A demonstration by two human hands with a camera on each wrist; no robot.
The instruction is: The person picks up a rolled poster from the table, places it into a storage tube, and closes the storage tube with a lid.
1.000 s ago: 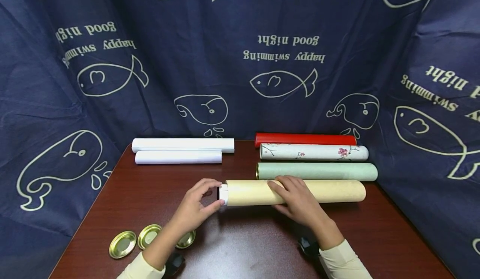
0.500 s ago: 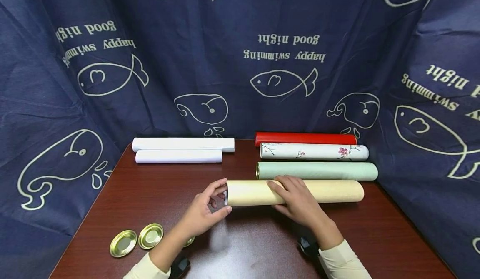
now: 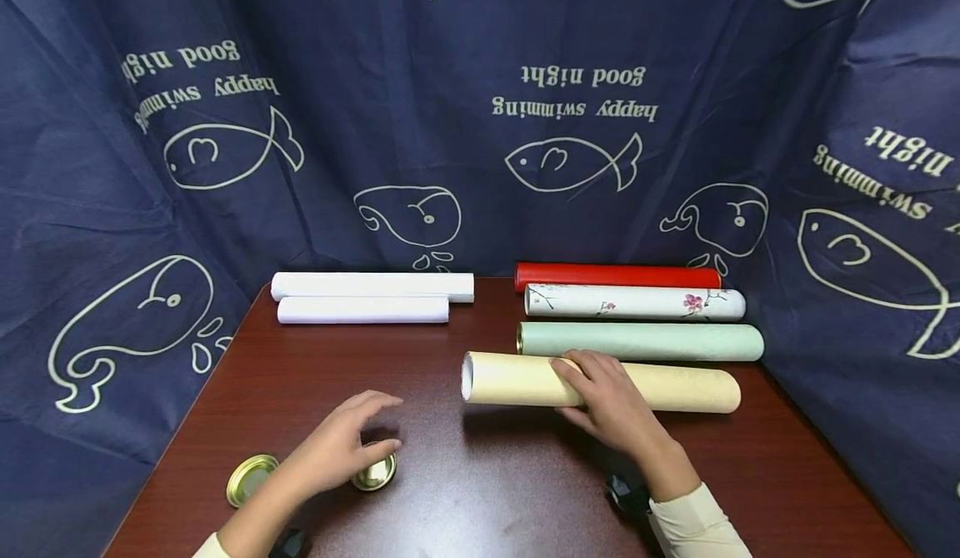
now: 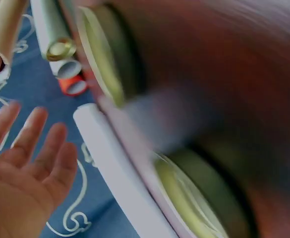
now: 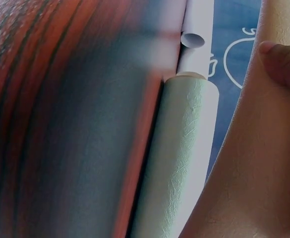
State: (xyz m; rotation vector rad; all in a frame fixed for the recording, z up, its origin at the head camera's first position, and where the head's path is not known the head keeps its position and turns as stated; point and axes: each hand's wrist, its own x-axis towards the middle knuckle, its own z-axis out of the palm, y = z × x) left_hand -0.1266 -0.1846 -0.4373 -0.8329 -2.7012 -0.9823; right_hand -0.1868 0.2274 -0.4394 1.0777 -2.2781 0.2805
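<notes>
My right hand [image 3: 611,404] grips a cream-yellow cardboard tube [image 3: 510,379] around its middle. Its left end is open toward the left, with white showing inside, and that end looks slightly raised above its shadow. In the right wrist view, a finger [image 5: 286,64] presses the tube wall [image 5: 254,163]. My left hand [image 3: 337,445] is apart from the tube, fingers spread and holding nothing. Beside its thumb lies a gold metal lid [image 3: 375,475]; another gold lid [image 3: 250,479] is partly covered by the forearm. The left wrist view shows the left palm [image 4: 26,183] with relaxed fingers.
Behind the cream tube lie a pale green tube [image 3: 637,341], a floral white tube [image 3: 637,301] and a red tube [image 3: 615,276]. Two white paper rolls [image 3: 367,309] rest at the back left. A dark blue printed cloth [image 3: 480,124] hangs behind the brown table [image 3: 420,349].
A white roll protruding from the cream tube has gone inside it. My left hand has left the tube's end and moved left toward the lids. The tube's left end has tipped up slightly.
</notes>
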